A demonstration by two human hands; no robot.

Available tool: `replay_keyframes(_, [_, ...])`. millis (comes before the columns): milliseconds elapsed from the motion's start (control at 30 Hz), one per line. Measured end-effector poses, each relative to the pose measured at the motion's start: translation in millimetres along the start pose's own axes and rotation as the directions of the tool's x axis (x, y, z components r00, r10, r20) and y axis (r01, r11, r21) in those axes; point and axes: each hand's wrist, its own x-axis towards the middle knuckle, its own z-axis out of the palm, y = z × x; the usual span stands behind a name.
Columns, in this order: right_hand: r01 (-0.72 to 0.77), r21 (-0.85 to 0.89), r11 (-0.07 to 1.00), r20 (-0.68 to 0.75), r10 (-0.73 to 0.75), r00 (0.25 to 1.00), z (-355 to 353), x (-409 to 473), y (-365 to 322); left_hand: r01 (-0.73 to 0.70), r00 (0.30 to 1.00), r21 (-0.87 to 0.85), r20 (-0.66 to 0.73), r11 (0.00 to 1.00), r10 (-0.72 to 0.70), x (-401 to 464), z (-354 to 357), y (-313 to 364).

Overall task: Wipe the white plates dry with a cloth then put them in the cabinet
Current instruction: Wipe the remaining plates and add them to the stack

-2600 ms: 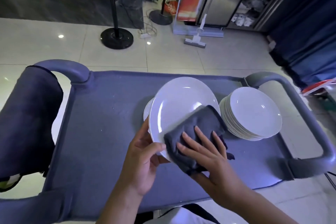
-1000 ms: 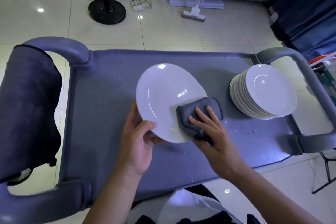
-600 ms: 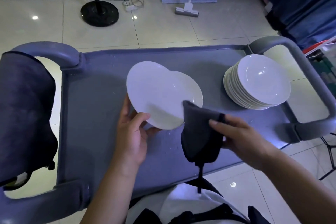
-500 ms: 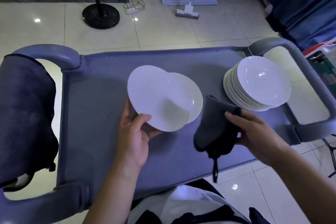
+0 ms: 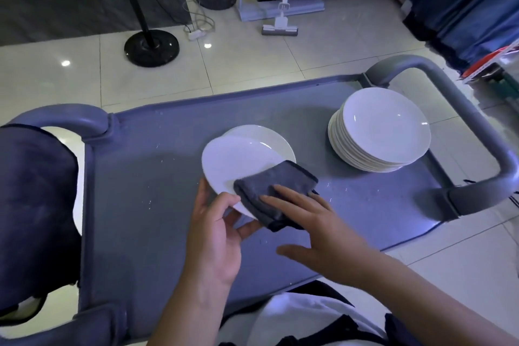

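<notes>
step: drying one plate (image 5: 238, 161), held tilted mid-frame over another on the cart (image 5: 157, 205) | left hand (image 5: 216, 233) grips its near rim | right hand (image 5: 309, 222) flat, fingers straight, pressing cloth (image 5: 273, 188) | stack (image 5: 379, 132) right | next: likely sweep across the remaining face

The white plate (image 5: 236, 161) being wiped looks like glazed ceramic, smooth with a soft sheen, and the stack of plates (image 5: 379, 132) throws small bright glints. The grey cloth (image 5: 269, 188) is thick, matt and napped, with a stitched edge. The cart top (image 5: 157, 177) is matt grey plastic, speckled. The floor tiles (image 5: 252, 62) are glossy.
</notes>
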Motion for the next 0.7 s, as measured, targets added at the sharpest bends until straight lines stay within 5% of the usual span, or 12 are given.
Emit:
replay_keyframes(167, [0.09,-0.135,0.987,-0.359,-0.133,0.924,-6,1,5,0.038,0.999,0.005,-0.019,0.999,-0.037,-6,23,3])
replay_keyframes(267, [0.161,-0.093,0.983,-0.374,-0.184,0.909,-24,2,3,0.013,0.999,0.047,-0.037,0.999,-0.012,-8,36,5])
replay_keyframes(400, [0.057,0.27,0.961,-0.33,0.037,0.943,-48,2,11,-0.066,0.996,0.227,-0.044,0.972,0.078,-5,51,10])
replay_keyframes(433, [0.002,0.482,0.876,-0.288,0.156,0.945,-54,3,17,-0.092,0.993,0.258,-0.052,0.962,0.109,-2,53,15])
replay_keyframes(533, [-0.097,0.945,0.311,-0.037,0.397,0.917,-65,-3,38,-0.203,0.96,0.262,-0.138,0.943,0.245,1,42,27])
replay_keyframes(633, [-0.202,0.979,0.005,0.18,0.443,0.878,-60,-19,60,-0.251,0.931,0.323,-0.179,0.913,0.319,-4,14,24])
replay_keyframes(700, [-0.248,0.964,-0.097,0.265,0.424,0.866,-53,-26,74,-0.14,0.972,0.404,-0.116,0.904,0.202,-8,0,11])
